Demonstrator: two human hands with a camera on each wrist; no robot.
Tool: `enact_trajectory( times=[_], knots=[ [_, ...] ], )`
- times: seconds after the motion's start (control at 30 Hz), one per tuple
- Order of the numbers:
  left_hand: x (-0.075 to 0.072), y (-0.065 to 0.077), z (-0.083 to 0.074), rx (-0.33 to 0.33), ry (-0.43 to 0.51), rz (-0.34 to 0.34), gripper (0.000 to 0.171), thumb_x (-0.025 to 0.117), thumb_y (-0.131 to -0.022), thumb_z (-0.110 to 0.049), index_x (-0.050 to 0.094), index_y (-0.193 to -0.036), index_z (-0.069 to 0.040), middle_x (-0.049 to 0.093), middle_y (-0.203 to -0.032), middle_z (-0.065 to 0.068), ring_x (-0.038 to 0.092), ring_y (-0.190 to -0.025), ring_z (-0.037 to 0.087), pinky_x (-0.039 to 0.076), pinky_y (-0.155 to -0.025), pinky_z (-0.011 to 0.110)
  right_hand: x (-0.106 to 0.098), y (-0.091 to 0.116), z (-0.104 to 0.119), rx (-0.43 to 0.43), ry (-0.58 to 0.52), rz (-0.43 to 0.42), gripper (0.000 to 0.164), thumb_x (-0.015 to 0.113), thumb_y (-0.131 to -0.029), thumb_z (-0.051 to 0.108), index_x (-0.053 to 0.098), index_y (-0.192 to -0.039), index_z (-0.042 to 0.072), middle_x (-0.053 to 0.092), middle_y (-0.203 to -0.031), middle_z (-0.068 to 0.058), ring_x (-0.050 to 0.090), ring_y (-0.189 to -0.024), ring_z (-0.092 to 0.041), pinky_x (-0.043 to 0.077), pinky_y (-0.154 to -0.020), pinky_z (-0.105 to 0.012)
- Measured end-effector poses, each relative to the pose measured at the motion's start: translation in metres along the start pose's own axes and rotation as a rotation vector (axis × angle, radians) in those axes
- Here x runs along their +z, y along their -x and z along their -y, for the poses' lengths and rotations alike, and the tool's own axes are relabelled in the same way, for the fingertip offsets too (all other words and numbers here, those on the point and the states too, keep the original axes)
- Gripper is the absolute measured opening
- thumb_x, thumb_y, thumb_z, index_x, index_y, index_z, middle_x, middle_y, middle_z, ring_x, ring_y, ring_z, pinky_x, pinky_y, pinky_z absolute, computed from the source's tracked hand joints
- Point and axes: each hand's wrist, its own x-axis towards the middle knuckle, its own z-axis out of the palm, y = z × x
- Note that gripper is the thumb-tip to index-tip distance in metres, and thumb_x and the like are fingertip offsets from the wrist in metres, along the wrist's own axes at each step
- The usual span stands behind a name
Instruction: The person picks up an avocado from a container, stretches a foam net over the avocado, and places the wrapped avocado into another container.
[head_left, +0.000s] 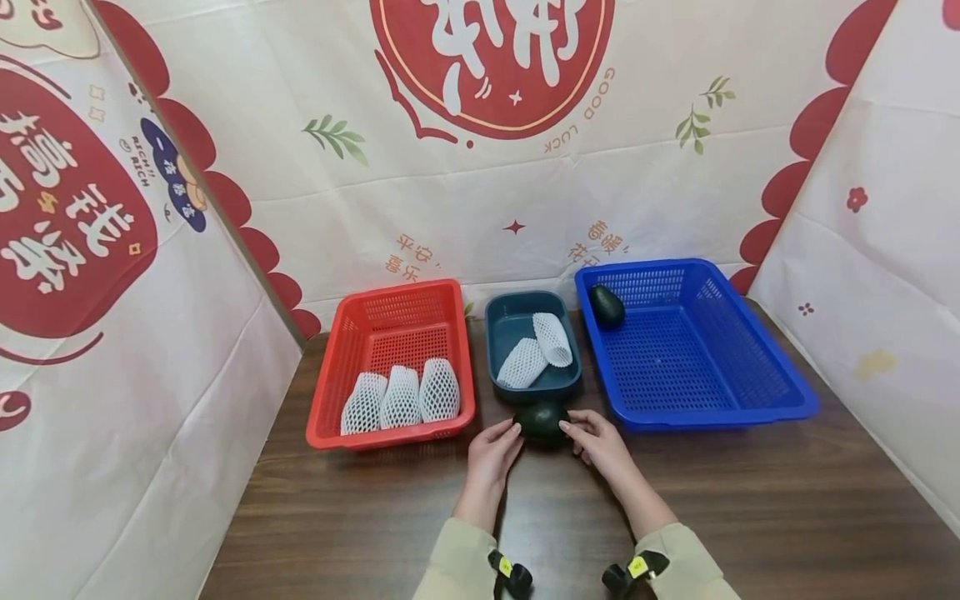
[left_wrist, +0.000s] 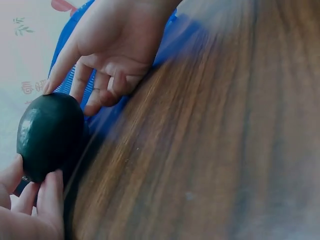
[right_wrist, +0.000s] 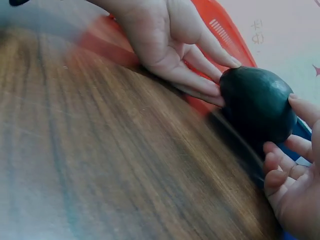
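Note:
A dark green avocado [head_left: 542, 423] is held between both hands, just in front of the small teal tray [head_left: 534, 393]. At its left end my left hand [head_left: 493, 457] pinches it between thumb and fingers. The fingertips of my right hand [head_left: 602, 450] grip the opposite end. Seen from the left wrist, the glossy avocado [left_wrist: 50, 136] has the left hand [left_wrist: 35, 210] below it and the right hand [left_wrist: 117, 55] above. The right wrist view shows the avocado [right_wrist: 257, 104] between the left hand [right_wrist: 165, 45] and the right hand [right_wrist: 300, 185].
A red basket [head_left: 321, 408] on the left holds three white foam net sleeves [head_left: 401, 398]; their contents cannot be told. Two more foam net sleeves [head_left: 522, 364] lie in the teal tray. Another avocado [head_left: 606, 307] lies in the blue basket [head_left: 690, 419] on the right. Printed cloth walls surround the wooden table [head_left: 360, 517].

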Motion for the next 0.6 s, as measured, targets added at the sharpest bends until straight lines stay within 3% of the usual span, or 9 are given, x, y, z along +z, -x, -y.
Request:
enact_trajectory(
  times=[0.17, 0.3, 0.6],
  knots=[
    [0.004, -0.005, -0.001, -0.032, -0.068, 0.001, 0.04, 0.069, -0.077, -0.007, 0.056, -0.111, 0.011, 0.062, -0.094, 0.014, 0.063, -0.082, 0.024, 0.047, -0.08, 0.042, -0.004, -0.008, -0.005, 0.052, -0.032, 0.003, 0.056, 0.066, -0.078, 0.041, 0.05, -0.116, 0.004, 0.06, -0.08, -0.011, 0.044, -0.052, -0.013, 0.033, -0.041, -0.022],
    [0.008, -0.006, -0.001, -0.067, -0.109, -0.007, 0.041, 0.069, -0.077, -0.008, 0.056, -0.112, 0.01, 0.061, -0.095, 0.014, 0.062, -0.084, 0.027, 0.048, -0.078, 0.042, -0.007, -0.009, -0.007, 0.057, 0.006, -0.002, 0.056, 0.065, -0.079, 0.041, 0.049, -0.117, 0.003, 0.06, -0.079, -0.01, 0.043, -0.049, -0.012, 0.033, -0.039, -0.022],
    [0.004, -0.008, -0.004, -0.075, -0.164, 0.0, 0.041, 0.068, -0.079, -0.01, 0.055, -0.113, 0.01, 0.059, -0.103, 0.017, 0.062, -0.087, 0.027, 0.048, -0.079, 0.041, -0.004, -0.013, -0.009, 0.022, 0.034, 0.026, 0.06, 0.063, -0.078, 0.045, 0.047, -0.119, 0.005, 0.061, -0.079, -0.013, 0.043, -0.047, -0.014, 0.035, -0.037, -0.024]
  ],
)
